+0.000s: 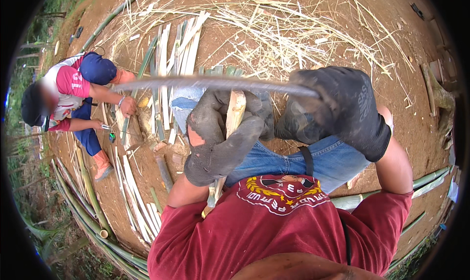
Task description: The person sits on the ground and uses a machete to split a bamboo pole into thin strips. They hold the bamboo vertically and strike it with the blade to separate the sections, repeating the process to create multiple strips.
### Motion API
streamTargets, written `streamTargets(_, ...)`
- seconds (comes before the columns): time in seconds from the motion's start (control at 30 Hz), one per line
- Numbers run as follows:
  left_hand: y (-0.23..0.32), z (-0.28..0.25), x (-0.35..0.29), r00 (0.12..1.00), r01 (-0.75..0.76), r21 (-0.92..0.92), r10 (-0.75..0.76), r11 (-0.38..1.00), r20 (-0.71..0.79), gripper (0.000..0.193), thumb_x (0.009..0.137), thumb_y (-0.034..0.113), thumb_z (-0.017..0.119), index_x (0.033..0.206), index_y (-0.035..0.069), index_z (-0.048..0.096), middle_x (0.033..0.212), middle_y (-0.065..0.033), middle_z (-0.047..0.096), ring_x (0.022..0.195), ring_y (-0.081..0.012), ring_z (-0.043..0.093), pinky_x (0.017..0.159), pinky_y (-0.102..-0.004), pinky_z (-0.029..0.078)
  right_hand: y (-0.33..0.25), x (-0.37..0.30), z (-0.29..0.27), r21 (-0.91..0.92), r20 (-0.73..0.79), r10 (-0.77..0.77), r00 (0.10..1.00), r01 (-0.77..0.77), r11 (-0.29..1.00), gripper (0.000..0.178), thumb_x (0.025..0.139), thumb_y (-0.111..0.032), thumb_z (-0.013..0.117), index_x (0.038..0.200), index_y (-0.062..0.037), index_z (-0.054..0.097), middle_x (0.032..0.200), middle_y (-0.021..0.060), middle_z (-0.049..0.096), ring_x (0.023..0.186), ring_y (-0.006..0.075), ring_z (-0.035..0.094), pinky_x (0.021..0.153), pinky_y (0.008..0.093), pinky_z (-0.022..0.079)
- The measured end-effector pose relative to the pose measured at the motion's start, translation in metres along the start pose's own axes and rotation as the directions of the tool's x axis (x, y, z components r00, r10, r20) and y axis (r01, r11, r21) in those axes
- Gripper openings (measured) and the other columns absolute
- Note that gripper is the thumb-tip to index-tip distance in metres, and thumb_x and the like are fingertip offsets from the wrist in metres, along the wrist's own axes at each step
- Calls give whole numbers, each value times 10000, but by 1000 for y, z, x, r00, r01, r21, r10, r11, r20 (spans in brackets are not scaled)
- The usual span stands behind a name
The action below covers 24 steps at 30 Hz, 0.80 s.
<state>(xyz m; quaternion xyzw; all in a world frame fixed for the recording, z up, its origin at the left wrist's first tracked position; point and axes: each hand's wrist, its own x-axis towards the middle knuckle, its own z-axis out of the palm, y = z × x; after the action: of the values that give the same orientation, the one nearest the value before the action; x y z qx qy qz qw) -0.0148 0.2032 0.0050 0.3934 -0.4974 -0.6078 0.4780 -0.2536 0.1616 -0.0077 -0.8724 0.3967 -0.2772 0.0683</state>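
My left hand (223, 140), in a worn dark glove with a hole in it, grips a bamboo strip (236, 111). The strip's pale end points up between thumb and fingers, and its lower part shows below the wrist. A black glove covers my right hand (345, 106), closed round the handle of a machete (215, 83). Its long blade, smeared by motion, stretches leftward across the strip's upper end; whether they touch I cannot tell. The handle is hidden in the glove.
Split bamboo strips (188, 50) and pale shavings (279, 35) lie on the dirt ahead. At left, a co-worker (73, 86) in orange boots handles a tool beneath the blade's far end. Bamboo poles (93, 201) lie at lower left; more bamboo (352, 200) lies at right behind me.
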Motion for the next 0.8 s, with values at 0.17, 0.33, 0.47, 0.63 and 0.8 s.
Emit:
streamTargets(0.17,-14,-9,4,839,-527,610,478,592,260,382,785,-38,726,1156,-4,640,991,-129,658,745,-186,629,662,-337,483,-19,21,-16,-55,102,-124,987,130,990,433,720,-277,730,1130,-160,652,745,14,600,674,216,635,578,365,474)
streamTargets(0.33,-22,-4,4,806,-547,616,554,566,208,366,788,-30,725,1141,-43,628,959,-138,667,745,-198,632,665,-348,487,-16,27,-20,-173,174,-189,966,219,960,603,633,-237,782,1213,-133,652,785,26,608,701,226,620,591,366,455)
streamTargets(0.47,-11,-10,-2,996,-17,-43,21,999,91,317,912,134,645,1151,-73,615,953,-139,677,757,-170,641,657,-292,518,-4,20,-8,-269,78,-86,993,104,957,279,820,-267,668,1089,-197,644,738,22,598,694,218,648,585,370,488)
streamTargets(0.63,-6,-13,9,997,37,38,-39,999,63,740,943,574,535,1209,-115,574,816,-140,680,645,-151,623,589,-270,507,-1,20,3,79,-19,255,967,-253,964,198,925,-300,640,1009,-122,629,707,109,614,632,305,641,554,396,488)
streamTargets(0.8,-6,-17,10,997,73,74,-75,995,16,651,959,518,549,1145,-105,592,726,-123,657,587,-156,608,543,-265,494,-19,21,-5,280,113,343,932,-361,889,190,940,-219,647,1041,-59,652,733,99,628,610,223,627,555,334,487)
